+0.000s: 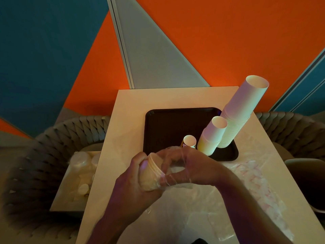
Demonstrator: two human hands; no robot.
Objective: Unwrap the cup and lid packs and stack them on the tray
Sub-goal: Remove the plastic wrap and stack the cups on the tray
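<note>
My left hand [133, 180] grips a short stack of small paper cups [151, 171] lying sideways just in front of the dark tray [168, 125]. Clear plastic wrap [168, 180] still clings to the stack's end, and my right hand [184, 166] pinches and pulls that wrap. On the tray's right side stand a tall stack of white cups [244, 111], a shorter stack [212, 134] and a small patterned cup stack [189, 141], all upright.
Loose clear wrappers [253, 187] lie on the white table [126, 120] at my right. A low side table on the left holds more wrapped packs [80, 166]. Woven chairs [58, 136] stand on both sides, with a painted wall behind.
</note>
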